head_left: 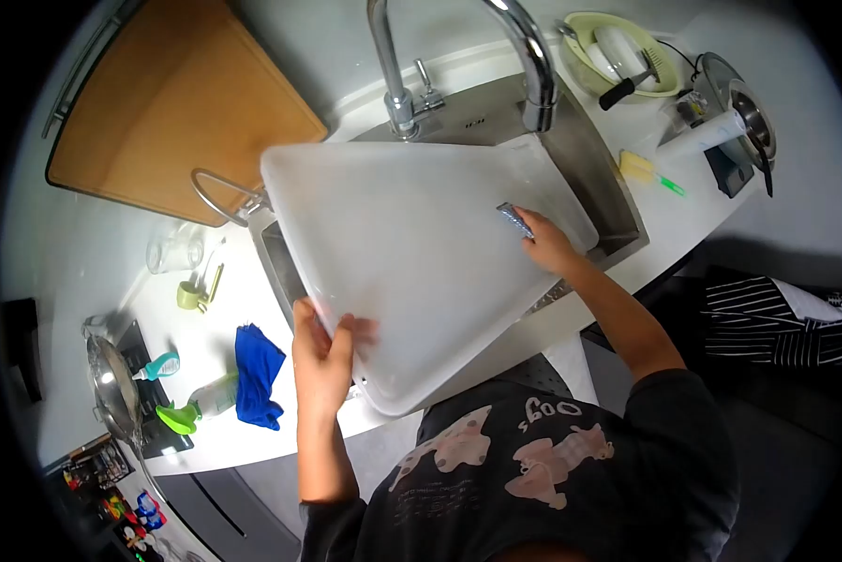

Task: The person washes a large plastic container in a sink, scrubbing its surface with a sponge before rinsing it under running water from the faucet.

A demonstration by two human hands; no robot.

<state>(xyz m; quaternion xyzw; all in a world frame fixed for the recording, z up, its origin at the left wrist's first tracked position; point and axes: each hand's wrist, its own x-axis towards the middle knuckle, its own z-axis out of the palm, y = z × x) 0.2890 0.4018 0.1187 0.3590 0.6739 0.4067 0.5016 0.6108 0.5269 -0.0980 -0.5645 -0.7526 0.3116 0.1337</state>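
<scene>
A large white plastic tray [402,253] with raised edges lies tilted over the steel sink [580,122], its far right end down inside the basin. My left hand [321,354] grips the tray's near left rim, thumb on the inner side and fingers around the outside. Inside the tray, my right hand [549,245] is closed on a small silvery-blue scrubbing pad [514,219], held close to the tray's floor. Above the tray's far edge arches the chrome faucet [537,94]; no running water shows from it.
Left on the counter are a blue cloth [258,375], a spray bottle [213,398], a green measuring scoop [191,296] and a frying pan [113,384]. A wooden cutting board [186,103] leans behind. To the right stand a dish bowl [669,84] and a yellow brush [638,167].
</scene>
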